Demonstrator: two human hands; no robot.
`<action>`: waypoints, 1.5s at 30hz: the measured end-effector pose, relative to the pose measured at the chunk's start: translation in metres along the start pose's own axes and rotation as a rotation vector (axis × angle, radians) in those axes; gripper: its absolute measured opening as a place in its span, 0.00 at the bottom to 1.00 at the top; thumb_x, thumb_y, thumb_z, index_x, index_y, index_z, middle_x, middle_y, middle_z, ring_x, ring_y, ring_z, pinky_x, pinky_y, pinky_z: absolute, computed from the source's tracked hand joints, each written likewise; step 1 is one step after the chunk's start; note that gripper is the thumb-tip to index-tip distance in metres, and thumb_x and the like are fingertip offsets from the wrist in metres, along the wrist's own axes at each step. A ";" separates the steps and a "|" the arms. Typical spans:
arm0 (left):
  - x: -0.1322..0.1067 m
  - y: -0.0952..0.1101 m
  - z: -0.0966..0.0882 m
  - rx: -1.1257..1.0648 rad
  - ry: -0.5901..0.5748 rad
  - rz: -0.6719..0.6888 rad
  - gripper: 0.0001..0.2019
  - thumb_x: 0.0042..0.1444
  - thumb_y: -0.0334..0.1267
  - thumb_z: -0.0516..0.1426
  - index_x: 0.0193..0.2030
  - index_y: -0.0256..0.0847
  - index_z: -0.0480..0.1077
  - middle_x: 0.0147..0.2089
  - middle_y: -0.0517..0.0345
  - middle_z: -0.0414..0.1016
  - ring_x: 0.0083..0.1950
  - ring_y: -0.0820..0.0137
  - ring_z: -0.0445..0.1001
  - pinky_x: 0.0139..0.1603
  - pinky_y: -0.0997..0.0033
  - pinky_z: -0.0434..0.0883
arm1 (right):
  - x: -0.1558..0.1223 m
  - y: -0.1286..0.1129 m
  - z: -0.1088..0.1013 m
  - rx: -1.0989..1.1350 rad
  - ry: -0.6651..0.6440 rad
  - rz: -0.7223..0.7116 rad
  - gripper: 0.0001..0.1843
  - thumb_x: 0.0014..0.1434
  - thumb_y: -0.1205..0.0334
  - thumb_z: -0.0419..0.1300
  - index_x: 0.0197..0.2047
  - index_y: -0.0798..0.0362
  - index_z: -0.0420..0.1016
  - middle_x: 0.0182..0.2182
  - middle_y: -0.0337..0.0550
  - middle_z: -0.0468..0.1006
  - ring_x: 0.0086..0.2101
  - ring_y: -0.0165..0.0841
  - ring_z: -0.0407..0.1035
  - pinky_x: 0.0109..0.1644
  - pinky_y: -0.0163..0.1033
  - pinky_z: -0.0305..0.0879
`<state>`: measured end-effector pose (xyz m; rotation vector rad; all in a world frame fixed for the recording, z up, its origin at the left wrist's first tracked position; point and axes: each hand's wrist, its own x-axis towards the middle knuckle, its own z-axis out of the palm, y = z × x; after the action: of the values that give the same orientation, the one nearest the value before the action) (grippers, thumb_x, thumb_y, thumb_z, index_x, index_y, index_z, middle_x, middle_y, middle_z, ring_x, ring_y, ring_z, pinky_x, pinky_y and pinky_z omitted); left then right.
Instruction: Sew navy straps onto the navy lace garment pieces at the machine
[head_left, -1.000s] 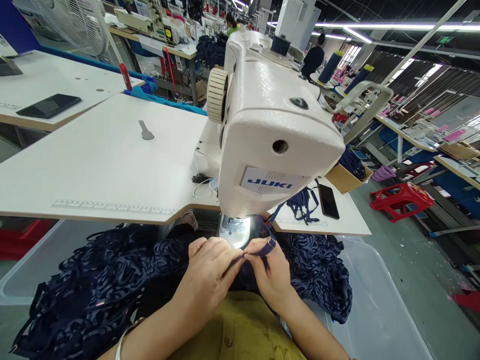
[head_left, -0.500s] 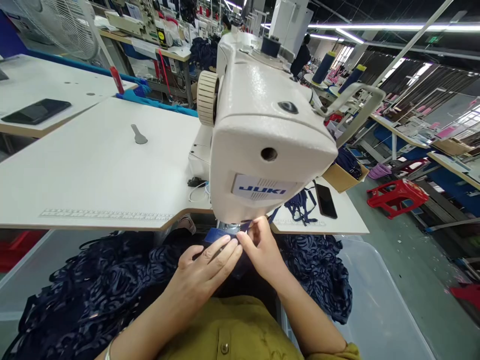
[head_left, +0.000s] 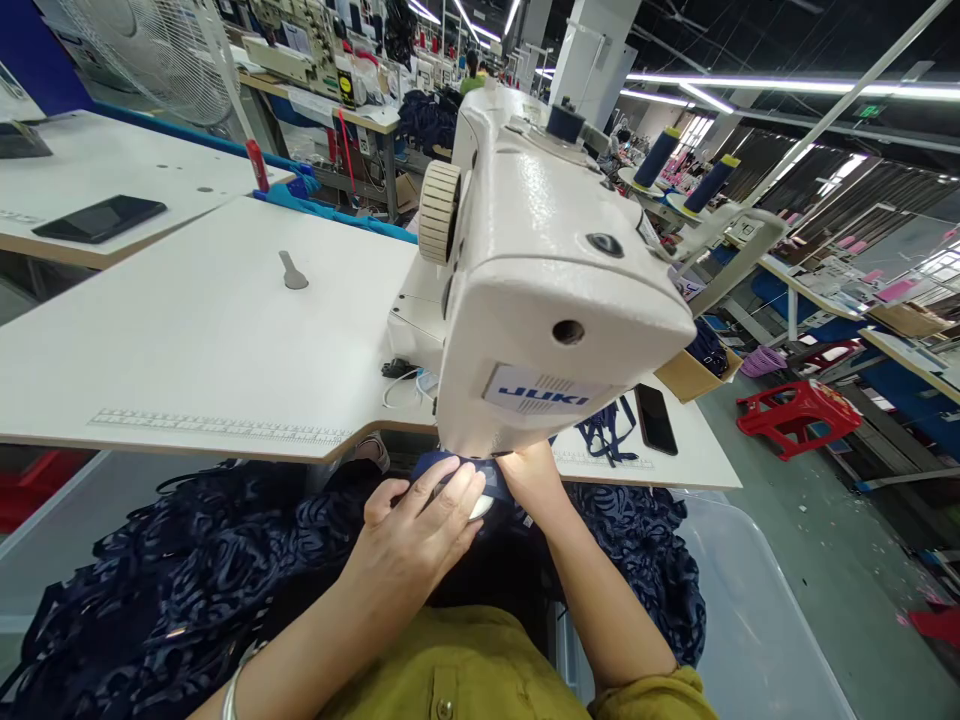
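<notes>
A white Juki sewing machine [head_left: 540,290] stands over the front edge of the white table [head_left: 210,340]. My left hand [head_left: 420,535] lies with fingers stretched flat on dark navy fabric [head_left: 442,470] under the machine head. My right hand [head_left: 532,475] reaches under the head beside it; its fingers are hidden by the machine. A heap of navy patterned fabric [head_left: 187,580] covers my lap and spreads to both sides.
A black phone [head_left: 655,418] and a bundle of navy straps [head_left: 604,425] lie on the table to the right. A clear plastic bin [head_left: 757,620] stands at my right. A red stool [head_left: 799,415], other sewing stations and people fill the background.
Both hands have moved forward from my lap to under the machine head. The left hand went from pinching a navy strap to lying flat on the fabric. The right fingers slipped out of sight.
</notes>
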<state>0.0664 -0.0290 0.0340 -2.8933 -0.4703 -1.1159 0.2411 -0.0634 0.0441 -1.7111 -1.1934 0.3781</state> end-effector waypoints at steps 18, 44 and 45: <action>-0.001 0.004 0.002 -0.055 -0.008 -0.088 0.15 0.64 0.37 0.52 0.56 0.42 0.67 0.53 0.56 0.76 0.55 0.63 0.71 0.50 0.62 0.57 | 0.008 0.006 0.004 0.046 -0.024 -0.106 0.10 0.54 0.70 0.53 0.30 0.52 0.76 0.32 0.44 0.80 0.35 0.37 0.72 0.41 0.41 0.70; -0.015 -0.025 0.010 0.220 0.011 0.235 0.14 0.61 0.40 0.53 0.52 0.49 0.71 0.59 0.55 0.71 0.58 0.56 0.69 0.48 0.58 0.61 | -0.012 0.048 0.026 0.159 0.359 0.182 0.08 0.61 0.59 0.51 0.36 0.53 0.68 0.28 0.38 0.70 0.31 0.31 0.66 0.39 0.35 0.66; -0.014 -0.026 0.011 0.225 0.010 0.253 0.13 0.61 0.40 0.53 0.52 0.49 0.71 0.59 0.55 0.70 0.58 0.56 0.68 0.48 0.57 0.61 | -0.016 0.060 0.031 0.158 0.402 0.237 0.09 0.62 0.58 0.49 0.36 0.53 0.67 0.29 0.38 0.70 0.31 0.30 0.66 0.38 0.35 0.66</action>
<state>0.0559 -0.0067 0.0139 -2.6582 -0.2054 -0.9711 0.2442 -0.0624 -0.0248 -1.6938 -0.6569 0.2455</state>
